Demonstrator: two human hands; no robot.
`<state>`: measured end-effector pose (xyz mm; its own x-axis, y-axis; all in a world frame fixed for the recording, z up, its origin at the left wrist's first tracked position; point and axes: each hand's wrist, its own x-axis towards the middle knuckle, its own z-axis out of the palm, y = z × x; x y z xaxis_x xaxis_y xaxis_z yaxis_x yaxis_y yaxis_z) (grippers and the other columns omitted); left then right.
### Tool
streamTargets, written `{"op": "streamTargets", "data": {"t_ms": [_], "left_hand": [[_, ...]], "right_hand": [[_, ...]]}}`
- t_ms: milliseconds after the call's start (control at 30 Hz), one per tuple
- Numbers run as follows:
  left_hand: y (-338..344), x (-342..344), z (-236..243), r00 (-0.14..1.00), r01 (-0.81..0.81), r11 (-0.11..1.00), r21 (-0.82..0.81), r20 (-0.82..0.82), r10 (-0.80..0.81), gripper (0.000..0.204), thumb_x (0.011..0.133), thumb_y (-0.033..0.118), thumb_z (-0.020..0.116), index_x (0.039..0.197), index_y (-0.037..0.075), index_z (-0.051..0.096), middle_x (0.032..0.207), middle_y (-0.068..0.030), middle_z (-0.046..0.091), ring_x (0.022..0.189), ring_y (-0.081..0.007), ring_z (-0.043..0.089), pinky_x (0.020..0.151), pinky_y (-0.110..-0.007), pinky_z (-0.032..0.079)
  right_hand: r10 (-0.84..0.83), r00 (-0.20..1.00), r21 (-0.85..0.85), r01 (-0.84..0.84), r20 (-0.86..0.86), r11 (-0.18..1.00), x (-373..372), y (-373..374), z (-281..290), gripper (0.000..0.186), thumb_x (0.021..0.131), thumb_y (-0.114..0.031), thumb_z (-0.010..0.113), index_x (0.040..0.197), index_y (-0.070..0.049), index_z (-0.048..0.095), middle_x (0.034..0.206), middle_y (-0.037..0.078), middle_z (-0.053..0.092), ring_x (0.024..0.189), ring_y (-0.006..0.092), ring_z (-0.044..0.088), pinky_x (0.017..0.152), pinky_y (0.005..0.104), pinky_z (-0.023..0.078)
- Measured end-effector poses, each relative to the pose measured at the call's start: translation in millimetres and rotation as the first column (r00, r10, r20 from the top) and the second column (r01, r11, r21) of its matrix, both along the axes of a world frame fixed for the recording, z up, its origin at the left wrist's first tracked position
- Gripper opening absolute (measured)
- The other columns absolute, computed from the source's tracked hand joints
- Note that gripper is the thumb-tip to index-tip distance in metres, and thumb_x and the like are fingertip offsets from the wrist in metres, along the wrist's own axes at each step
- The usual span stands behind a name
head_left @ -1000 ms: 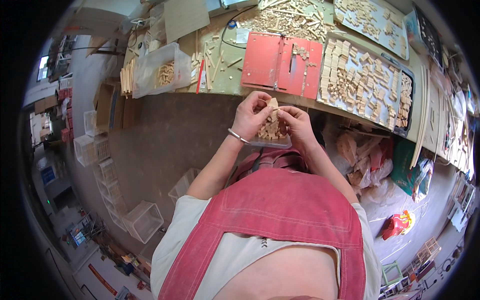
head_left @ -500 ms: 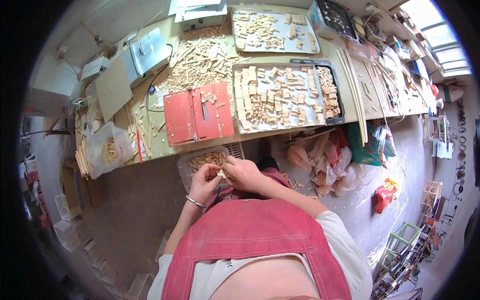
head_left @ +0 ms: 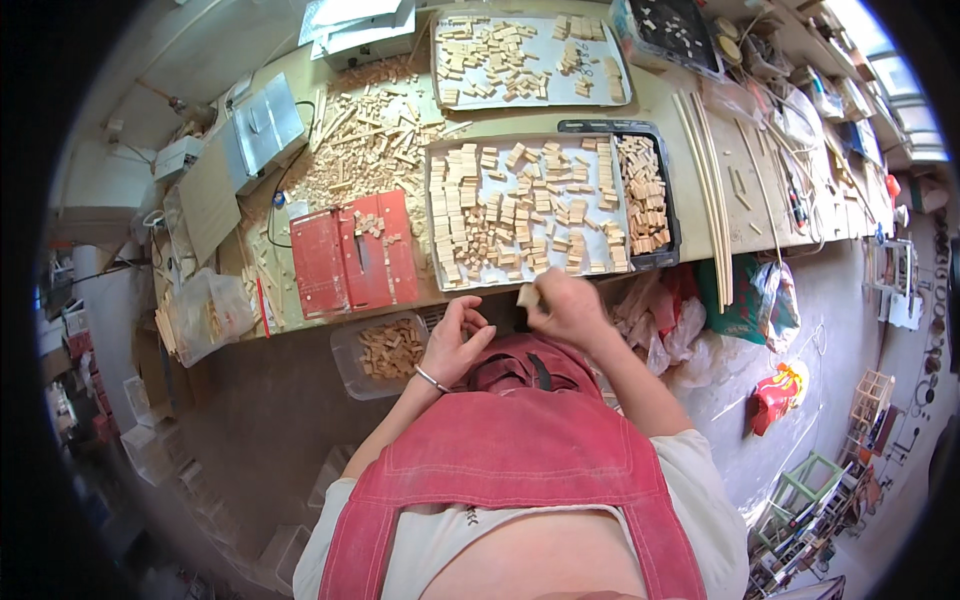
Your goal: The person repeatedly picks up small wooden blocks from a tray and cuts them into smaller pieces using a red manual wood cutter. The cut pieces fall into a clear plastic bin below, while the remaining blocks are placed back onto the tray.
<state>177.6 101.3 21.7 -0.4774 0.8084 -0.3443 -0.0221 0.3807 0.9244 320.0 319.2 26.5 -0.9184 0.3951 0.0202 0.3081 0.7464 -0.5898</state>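
My right hand (head_left: 567, 308) pinches a small pale wooden block (head_left: 527, 296) in front of the near edge of the workbench. Just beyond it lies a white-lined tray (head_left: 498, 187) covered with similar blocks, some in rows and some in loose clusters. My left hand (head_left: 458, 338) hovers over my lap with fingers bent, thumb apart, and nothing visible between them. To its left, below the bench edge, a clear plastic tub (head_left: 345, 372) holds many wooden pieces (head_left: 390, 347).
On the bench sit a red slotted plate (head_left: 318, 262), a heap of wood offcuts (head_left: 365, 125), a second tray (head_left: 560, 95) of blocks and a black crate (head_left: 672, 215) partly under the near tray. Long wooden strips (head_left: 712, 210) overhang the edge. Plastic bags (head_left: 690, 325) lie below, right.
My hands, together over the tub before, are now apart. The right has moved right toward the tray with a block; the left has shifted right, away from the tub. The view has shifted too.
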Motion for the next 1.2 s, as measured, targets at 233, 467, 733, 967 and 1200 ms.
{"op": "streamTargets", "data": {"t_ms": [233,467,733,967,1200], "left_hand": [[21.5,13.6,-16.6,0.961,-0.239,0.965,-0.110,-0.171,0.219,0.048,0.097,0.010,0.074,0.140,0.001,0.054,0.102,-0.0096,0.069,0.091,-0.0195,0.069,0.083,-0.035,0.057],[34.6,40.6,-22.5,0.907,-0.414,0.897,-0.158,-0.160,0.390,0.048,0.097,0.008,0.073,0.141,0.002,0.054,0.103,-0.0078,0.069,0.090,-0.0169,0.066,0.084,-0.033,0.056],[46.1,53.8,-28.0,0.870,-0.490,0.856,-0.167,-0.158,0.467,0.048,0.098,0.008,0.072,0.142,0.001,0.054,0.103,-0.0074,0.069,0.089,-0.0159,0.066,0.084,-0.032,0.056],[54.3,53.7,-27.7,0.861,-0.505,0.847,-0.166,-0.171,0.479,0.049,0.097,0.006,0.072,0.142,0.001,0.054,0.103,-0.0068,0.069,0.089,-0.0150,0.066,0.084,-0.031,0.056],[55.3,58.9,-26.9,0.853,-0.521,0.831,-0.193,-0.149,0.500,0.048,0.097,0.006,0.073,0.142,0.002,0.054,0.103,-0.0064,0.068,0.089,-0.0146,0.065,0.084,-0.031,0.056]], "right_hand": [[-0.097,0.992,0.157,0.084,0.080,0.984,-7.0,147.5,-60.1,0.030,0.081,-0.026,0.077,0.100,-0.006,0.064,0.097,0.016,0.065,0.082,0.0382,0.069,0.070,0.0482,0.057],[0.028,0.993,0.136,-0.044,0.117,0.990,-62.0,201.0,-102.6,0.028,0.079,-0.025,0.074,0.094,-0.004,0.064,0.092,0.016,0.067,0.081,0.0404,0.069,0.070,0.0506,0.058],[0.093,0.940,0.077,-0.125,0.329,0.989,-95.9,220.0,-118.8,0.028,0.081,-0.026,0.071,0.097,-0.003,0.066,0.100,0.018,0.069,0.090,0.0406,0.070,0.077,0.0513,0.058],[0.079,0.929,0.120,-0.131,0.361,0.984,-107.5,225.5,-121.8,0.026,0.085,-0.025,0.071,0.100,-0.004,0.067,0.104,0.017,0.069,0.093,0.0389,0.071,0.078,0.0502,0.058],[-0.127,0.991,0.058,0.125,0.045,0.991,-68.2,251.8,-117.1,0.028,0.089,-0.023,0.071,0.115,-0.011,0.072,0.110,0.013,0.071,0.096,0.0353,0.072,0.082,0.0475,0.058]]}}
